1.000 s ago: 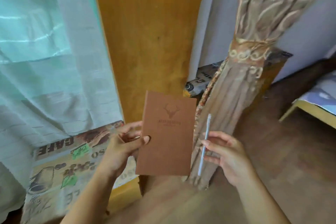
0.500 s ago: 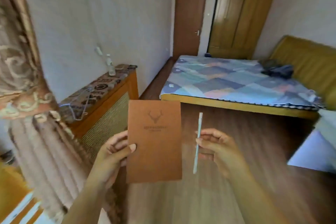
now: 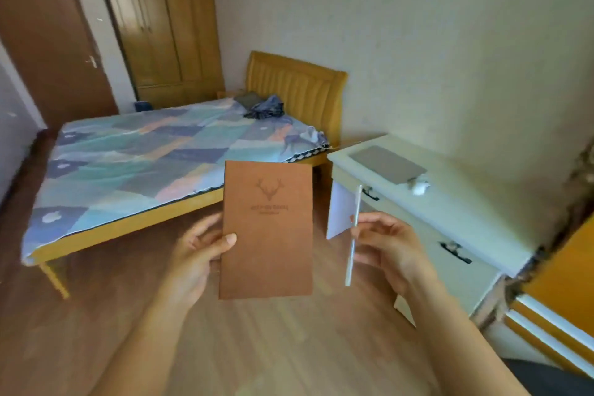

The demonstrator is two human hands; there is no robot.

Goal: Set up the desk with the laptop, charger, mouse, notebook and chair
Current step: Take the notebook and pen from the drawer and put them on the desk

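My left hand point(image 3: 199, 254) grips a brown notebook point(image 3: 268, 231) with a deer-head emblem, held upright in front of me by its left edge. A thin white pen point(image 3: 353, 235) stands nearly vertical in my right hand point(image 3: 389, 244). To the right is a pale desk point(image 3: 466, 202) against the wall. On it lie a closed grey laptop point(image 3: 387, 164) and, just beside its near corner, a white mouse point(image 3: 420, 187). No charger or chair shows clearly.
A bed point(image 3: 144, 164) with a patterned cover and yellow headboard fills the left middle. Behind it stand a yellow wardrobe point(image 3: 164, 29) and a brown door point(image 3: 48, 42). Wooden floor point(image 3: 257, 347) lies between me and the desk. Curtain and orange furniture point(image 3: 562, 283) sit at the right edge.
The view has swung from the curtain and window, past the bed, round to the desk. Both hands keep the same hold on the notebook and pen.
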